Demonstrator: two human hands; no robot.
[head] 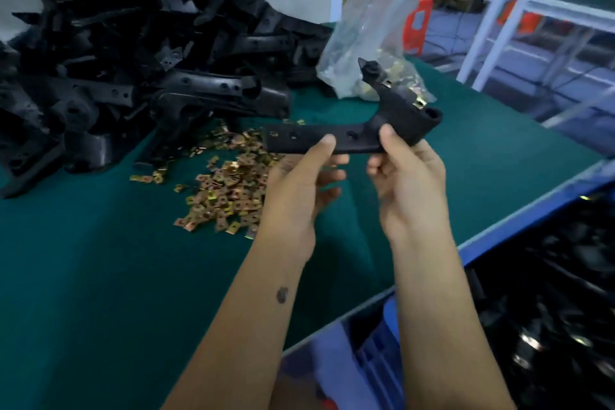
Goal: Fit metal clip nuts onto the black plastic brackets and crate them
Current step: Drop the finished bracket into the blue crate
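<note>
Holding one black bracket [336, 140] above the green surface [100, 260], the left hand [299, 183] pinches its flat arm with thumb on top, while the right hand [406, 173] grips the curved end. A brass-coloured clip nut [420, 104] seems to sit on the bracket's upper edge, though blur makes this unsure. Loose clip nuts [226, 186] lie scattered beneath, beside a heap of brackets [133, 53] and a clear plastic bag [369, 27]. A blue crate [366, 353] stands at lower right.

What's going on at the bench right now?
Left hand and right hand both grip one black bracket. Clip nut fitted at far end. Nothing in the way.
</note>
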